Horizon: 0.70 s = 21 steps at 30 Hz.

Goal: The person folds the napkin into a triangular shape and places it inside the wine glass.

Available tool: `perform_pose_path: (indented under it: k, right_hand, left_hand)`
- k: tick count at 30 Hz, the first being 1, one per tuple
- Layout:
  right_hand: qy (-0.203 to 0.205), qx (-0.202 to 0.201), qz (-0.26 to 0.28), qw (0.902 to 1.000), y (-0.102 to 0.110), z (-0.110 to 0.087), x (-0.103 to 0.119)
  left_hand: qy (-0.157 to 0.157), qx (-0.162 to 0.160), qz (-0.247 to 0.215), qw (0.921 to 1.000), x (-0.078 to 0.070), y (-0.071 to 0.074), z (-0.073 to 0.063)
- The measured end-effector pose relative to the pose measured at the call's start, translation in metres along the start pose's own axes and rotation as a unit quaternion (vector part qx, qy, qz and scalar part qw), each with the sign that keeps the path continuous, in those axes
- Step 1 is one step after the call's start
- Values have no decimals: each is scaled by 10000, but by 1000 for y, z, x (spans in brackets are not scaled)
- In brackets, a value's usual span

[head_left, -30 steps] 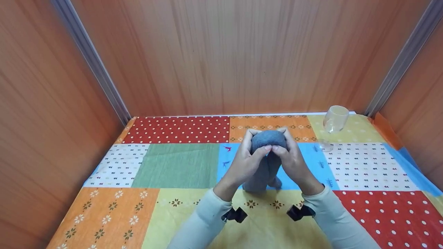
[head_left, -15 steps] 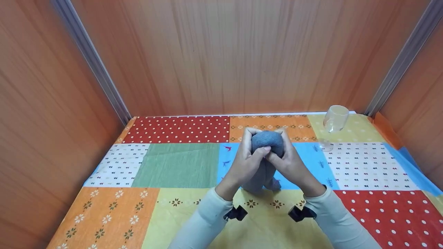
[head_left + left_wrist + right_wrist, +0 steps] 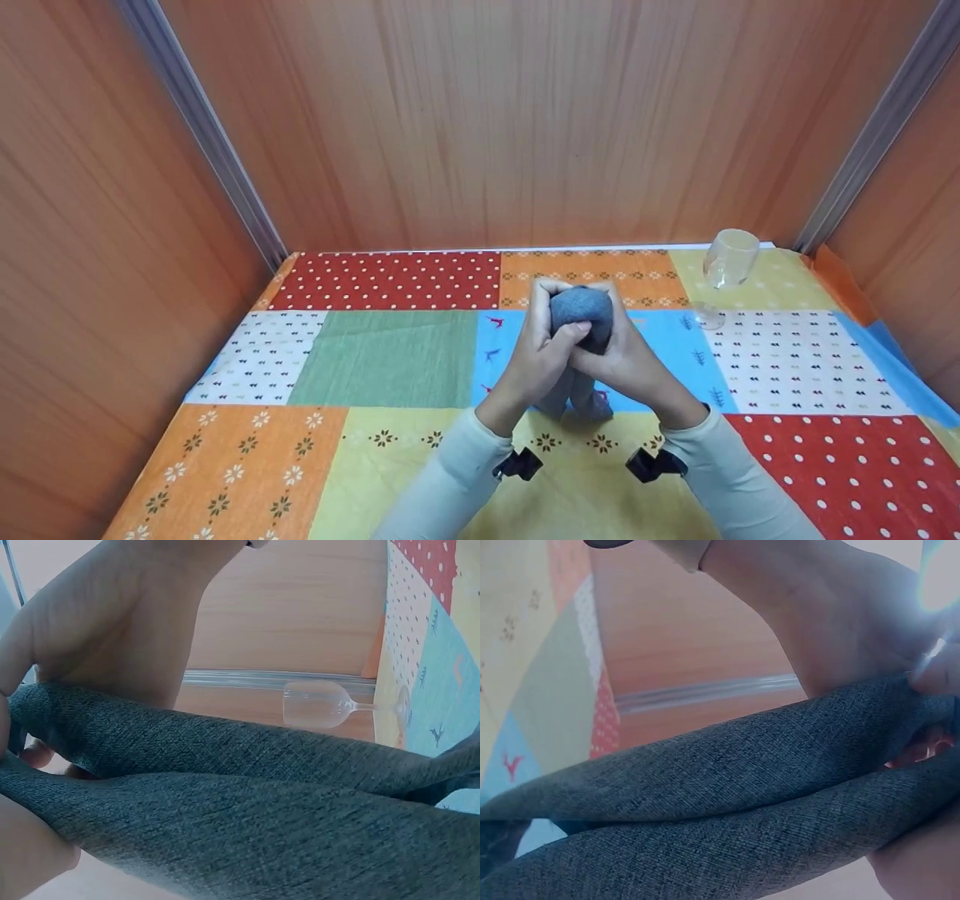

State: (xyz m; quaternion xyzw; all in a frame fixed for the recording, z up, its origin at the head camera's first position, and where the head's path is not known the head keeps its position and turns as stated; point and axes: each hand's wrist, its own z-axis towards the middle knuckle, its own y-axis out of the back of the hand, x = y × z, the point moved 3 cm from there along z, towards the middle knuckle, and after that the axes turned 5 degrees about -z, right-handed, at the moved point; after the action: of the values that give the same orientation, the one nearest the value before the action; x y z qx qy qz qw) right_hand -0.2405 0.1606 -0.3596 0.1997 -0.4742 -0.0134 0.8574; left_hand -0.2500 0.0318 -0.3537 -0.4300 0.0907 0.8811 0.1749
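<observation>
Both hands grip a pair of grey socks (image 3: 581, 306) near the middle of the table, in the head view. My left hand (image 3: 541, 349) wraps the left side of the bunched, rounded top, its thumb pressed on the front. From the other side my right hand (image 3: 624, 358) curls round the same bunch, its thumb tucked below the left thumb. The sock legs hang down toward the cloth. In the left wrist view the socks (image 3: 225, 832) show as two long knit lengths side by side, and the right wrist view shows the socks (image 3: 727, 765) likewise. Most fingertips are hidden behind the fabric.
A clear wine glass (image 3: 731, 259) stands upright at the back right of the table. A patchwork tablecloth (image 3: 397, 356) covers the table. Wood-grain panels (image 3: 480, 127) rise behind it and at both sides.
My hands have drawn closer together, and the sock bunch between them has become narrower and rounder. The right thumb has slid down under the left thumb. The hanging sock ends have shifted slightly.
</observation>
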Motion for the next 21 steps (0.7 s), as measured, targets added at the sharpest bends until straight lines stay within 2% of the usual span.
perform_pose_path:
  k: [8, 21]
  right_hand:
    - [-251, -146, -24, 9996, -3, 0, -9]
    - [-504, -438, -98, 9977, -11, -3, -18]
  left_hand:
    - [-96, 73, 387, 9992, 7, 1, -1]
    - [107, 313, 750, 9966, 11, 4, -4]
